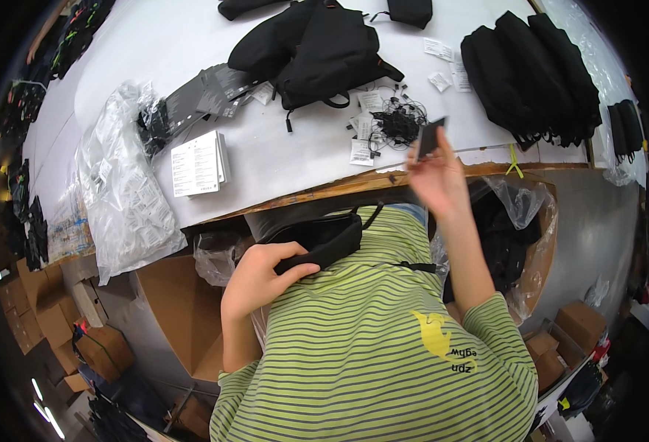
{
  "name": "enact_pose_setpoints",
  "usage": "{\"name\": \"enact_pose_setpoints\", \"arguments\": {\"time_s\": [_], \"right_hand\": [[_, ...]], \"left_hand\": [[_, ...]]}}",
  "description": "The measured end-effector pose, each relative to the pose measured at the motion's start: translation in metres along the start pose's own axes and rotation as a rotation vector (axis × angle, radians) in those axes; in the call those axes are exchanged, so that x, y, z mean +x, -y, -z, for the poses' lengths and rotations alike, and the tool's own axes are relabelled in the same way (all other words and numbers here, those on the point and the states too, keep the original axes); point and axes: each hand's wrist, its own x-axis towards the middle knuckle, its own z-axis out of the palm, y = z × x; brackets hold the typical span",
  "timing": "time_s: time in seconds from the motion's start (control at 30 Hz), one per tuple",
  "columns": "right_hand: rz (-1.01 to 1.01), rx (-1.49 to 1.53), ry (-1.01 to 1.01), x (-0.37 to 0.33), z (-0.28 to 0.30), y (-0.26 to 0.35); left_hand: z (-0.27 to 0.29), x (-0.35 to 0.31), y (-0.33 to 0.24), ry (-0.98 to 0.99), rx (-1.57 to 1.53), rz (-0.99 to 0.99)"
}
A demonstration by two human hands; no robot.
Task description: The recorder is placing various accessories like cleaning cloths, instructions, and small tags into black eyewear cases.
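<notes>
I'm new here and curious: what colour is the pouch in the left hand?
The pouch is black; the head view shows it best.

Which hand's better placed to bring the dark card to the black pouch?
Right, probably. The right hand holds the dark card, while the left hand is occupied holding the black pouch at the person's front.

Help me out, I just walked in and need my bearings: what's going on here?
A person in a striped shirt is handling a black pouch with the left hand, its mouth open, close to their body. The right hand holds a small dark card near the table's edge, beside tangled black cords. On the table lie black bags and a stack of white cards.
</notes>
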Motion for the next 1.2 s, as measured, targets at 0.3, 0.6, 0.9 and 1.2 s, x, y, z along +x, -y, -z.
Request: {"name": "enact_pose_setpoints", "arguments": {"time_s": [0.3,0.6,0.9,1.2], "right_hand": [[-0.302,-0.174,0.263,0.005,-0.024,-0.054],[-0.165,-0.405,-0.001,-0.010,-0.047,-0.062],[0.475,-0.749,0.170,-0.014,-0.058,-0.019],[0.760,-2.241,0.895,-0.059,-0.063,0.000]], "left_hand": [[0.000,0.009,-0.011,0.061,0.113,-0.079],[0.002,0.019,-0.017,0.041,0.182,-0.171],[0.002,0.030,-0.023,-0.014,0.357,-0.236],[-0.026,0.061,-0.033,-0.104,0.486,-0.745]]}}
